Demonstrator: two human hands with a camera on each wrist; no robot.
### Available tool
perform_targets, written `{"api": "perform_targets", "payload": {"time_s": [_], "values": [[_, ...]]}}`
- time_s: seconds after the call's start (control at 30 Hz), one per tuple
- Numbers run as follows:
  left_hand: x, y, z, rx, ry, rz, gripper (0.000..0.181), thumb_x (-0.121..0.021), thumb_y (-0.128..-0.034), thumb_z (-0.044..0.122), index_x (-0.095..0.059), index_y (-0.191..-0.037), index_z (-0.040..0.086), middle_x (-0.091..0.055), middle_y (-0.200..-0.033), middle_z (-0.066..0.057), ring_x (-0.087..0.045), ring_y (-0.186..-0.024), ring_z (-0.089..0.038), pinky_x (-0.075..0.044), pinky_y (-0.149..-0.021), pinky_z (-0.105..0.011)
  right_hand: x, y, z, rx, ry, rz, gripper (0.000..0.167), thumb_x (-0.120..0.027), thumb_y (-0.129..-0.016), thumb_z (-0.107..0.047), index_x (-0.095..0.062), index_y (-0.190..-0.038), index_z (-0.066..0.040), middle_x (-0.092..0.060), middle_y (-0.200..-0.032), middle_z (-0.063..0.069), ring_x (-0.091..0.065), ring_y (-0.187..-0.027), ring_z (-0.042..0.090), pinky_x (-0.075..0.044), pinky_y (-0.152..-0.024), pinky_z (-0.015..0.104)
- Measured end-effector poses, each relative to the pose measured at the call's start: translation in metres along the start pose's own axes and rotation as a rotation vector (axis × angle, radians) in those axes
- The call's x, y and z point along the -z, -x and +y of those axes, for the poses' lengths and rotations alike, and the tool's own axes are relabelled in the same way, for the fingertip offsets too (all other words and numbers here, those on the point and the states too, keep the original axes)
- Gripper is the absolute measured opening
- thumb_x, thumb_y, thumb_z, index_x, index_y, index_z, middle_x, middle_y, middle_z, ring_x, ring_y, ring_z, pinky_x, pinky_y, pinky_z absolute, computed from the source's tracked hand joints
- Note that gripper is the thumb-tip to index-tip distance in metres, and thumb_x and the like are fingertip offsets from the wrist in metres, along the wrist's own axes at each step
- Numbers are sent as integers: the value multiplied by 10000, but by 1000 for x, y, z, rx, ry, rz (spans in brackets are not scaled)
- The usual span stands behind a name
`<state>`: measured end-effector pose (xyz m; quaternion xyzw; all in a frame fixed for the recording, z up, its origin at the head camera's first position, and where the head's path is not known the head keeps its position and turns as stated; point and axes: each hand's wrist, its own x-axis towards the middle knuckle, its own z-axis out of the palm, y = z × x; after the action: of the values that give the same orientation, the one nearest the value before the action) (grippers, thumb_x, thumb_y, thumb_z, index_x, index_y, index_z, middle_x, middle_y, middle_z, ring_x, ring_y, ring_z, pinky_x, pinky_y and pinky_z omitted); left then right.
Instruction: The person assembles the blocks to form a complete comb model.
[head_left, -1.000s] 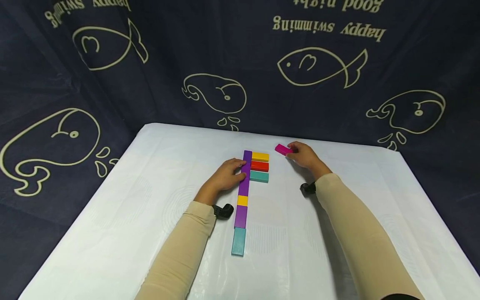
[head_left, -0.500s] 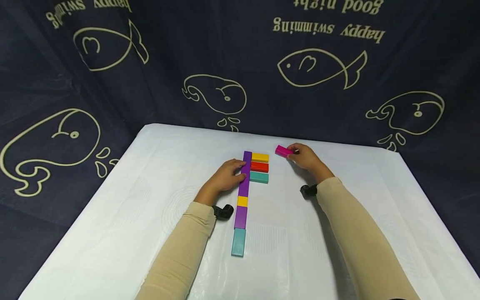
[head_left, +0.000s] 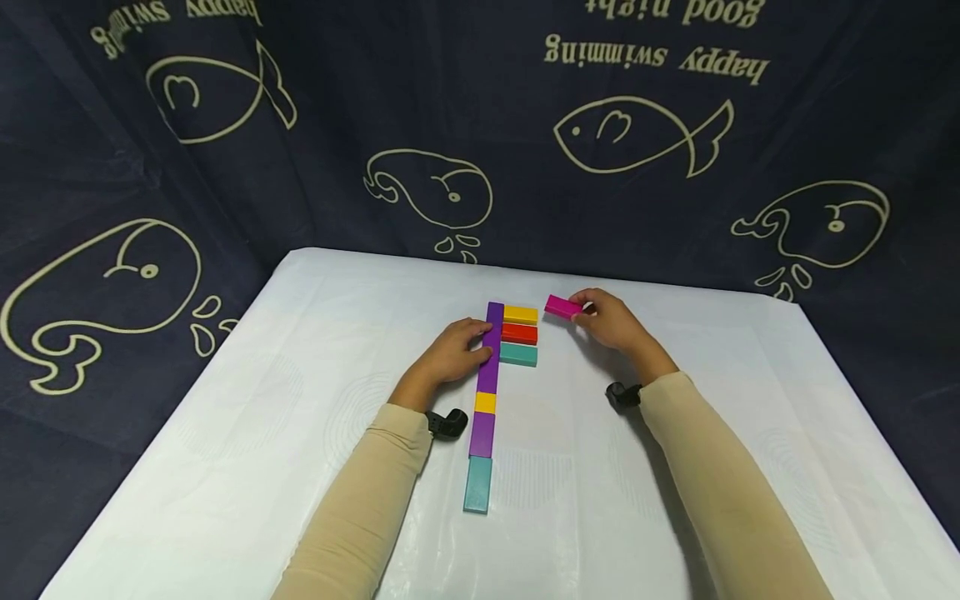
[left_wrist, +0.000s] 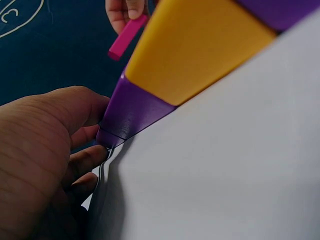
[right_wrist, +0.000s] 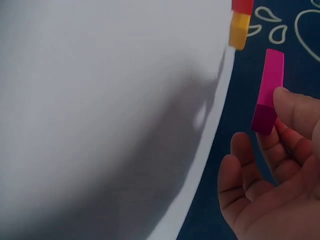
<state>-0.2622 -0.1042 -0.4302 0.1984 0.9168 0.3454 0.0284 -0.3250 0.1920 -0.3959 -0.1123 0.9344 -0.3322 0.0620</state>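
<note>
My right hand (head_left: 609, 320) pinches a magenta block (head_left: 561, 307) at one end between thumb and fingers. The block (right_wrist: 269, 85) is held above the table, right of a yellow block (head_left: 521, 315). With thumb and fingertips, my left hand (head_left: 450, 352) touches the long purple stretch (head_left: 487, 375) of a block column; a seam in the left wrist view shows more than one purple piece there. Below it follow a small yellow block (head_left: 485, 402), a purple block (head_left: 482, 435) and a teal block (head_left: 477, 485). Beside the column's top right lie the yellow block, a red block (head_left: 519, 334) and a teal one (head_left: 518, 355).
A white-covered table (head_left: 262, 417) carries the blocks. Behind its far edge hangs a dark blue curtain (head_left: 525, 217) with fish and whale drawings. Dark straps with small cameras sit on both wrists.
My right hand has shifted slightly toward the near side, and the magenta block has moved a little left, closer to the yellow block. The left hand stays where it was.
</note>
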Motion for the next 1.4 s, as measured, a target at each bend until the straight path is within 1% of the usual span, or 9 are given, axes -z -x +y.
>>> {"api": "perform_targets", "payload": {"time_s": [0.13,0.3,0.47,0.73,0.97,1.17,1.3,1.4], "values": [[0,0,0,-7,-3,5,520,-588,-956,217,-512,-1430,19,-499,-1447,-159,-380,-1392,-323,-256,-1176,-423,0,10,-6,40,-4,-4,314,-581,-988,-121,-581,-1297,-69,-555,-1279,134,-505,-1138,329,-461,-915,465],[-1,-1,-2,-2,-10,-2,530,-587,-959,236,-503,-1442,34,-493,-1455,-149,-378,-1396,-311,-252,-1178,-413,-1,23,-15,67,-17,-21,299,-599,-979,-122,-596,-1276,-93,-560,-1281,100,-504,-1144,313,-477,-884,437],[-1,-1,-2,-17,1,2,524,-587,-954,222,-511,-1429,15,-499,-1444,-165,-388,-1385,-328,-261,-1173,-429,-5,35,-23,98,-18,-36,285,-614,-971,-115,-610,-1256,-106,-571,-1269,81,-509,-1151,303,-476,-874,431],[0,0,-1,-6,6,-1,523,-587,-956,227,-512,-1432,23,-493,-1450,-165,-377,-1392,-329,-258,-1175,-432,-14,52,-33,187,-12,-55,280,-635,-957,-88,-626,-1236,-84,-599,-1216,85,-535,-1101,302,-482,-826,402],[1,0,-1,1,7,-5,527,-587,-959,228,-505,-1440,29,-482,-1463,-158,-362,-1402,-321,-248,-1181,-428,-21,62,-43,232,-13,-68,284,-651,-945,-86,-636,-1229,-92,-611,-1193,71,-551,-1063,277,-486,-797,386],[0,0,-1,-4,4,-4,524,-586,-959,222,-504,-1439,26,-482,-1462,-166,-364,-1401,-326,-248,-1180,-429,-28,68,-48,247,-21,-94,296,-662,-942,-104,-637,-1236,-86,-614,-1188,58,-554,-1026,254,-495,-751,361],[0,-1,-2,-18,3,1,522,-589,-954,213,-509,-1431,17,-499,-1441,-170,-384,-1385,-329,-260,-1175,-429,-34,71,-49,255,-23,-110,286,-659,-943,-103,-641,-1228,-85,-616,-1151,52,-556,-963,236,-496,-700,343],[0,-1,-2,-28,2,7,516,-589,-952,209,-517,-1422,10,-512,-1425,-172,-399,-1374,-333,-272,-1169,-435,-37,73,-52,264,-28,-118,280,-666,-939,-95,-647,-1219,-86,-620,-1131,52,-556,-939,229,-496,-715,343]]}}
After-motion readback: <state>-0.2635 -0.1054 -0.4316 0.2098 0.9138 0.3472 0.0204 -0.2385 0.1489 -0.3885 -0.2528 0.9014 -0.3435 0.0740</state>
